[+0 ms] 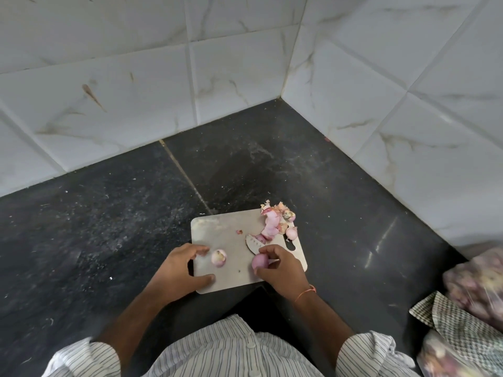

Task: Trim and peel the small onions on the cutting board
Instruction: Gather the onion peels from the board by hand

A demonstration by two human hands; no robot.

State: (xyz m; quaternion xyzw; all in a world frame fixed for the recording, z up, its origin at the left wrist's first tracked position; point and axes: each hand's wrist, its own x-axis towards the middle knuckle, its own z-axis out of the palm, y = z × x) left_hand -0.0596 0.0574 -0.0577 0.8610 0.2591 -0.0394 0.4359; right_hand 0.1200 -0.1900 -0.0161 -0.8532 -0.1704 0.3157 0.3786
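Note:
A steel cutting board lies on the dark counter. My left hand rests over its left edge, fingers spread, holding nothing; a small pale onion sits just right of its fingertips. My right hand grips a knife whose blade points up and left, and a peeled pink onion is pressed against its fingers. Another small onion and a heap of pink peels lie at the board's far right corner.
White tiled walls meet in a corner behind the black stone counter. A checked cloth and a plastic bag of onions lie at the right edge. A tiny onion scrap sits mid-board.

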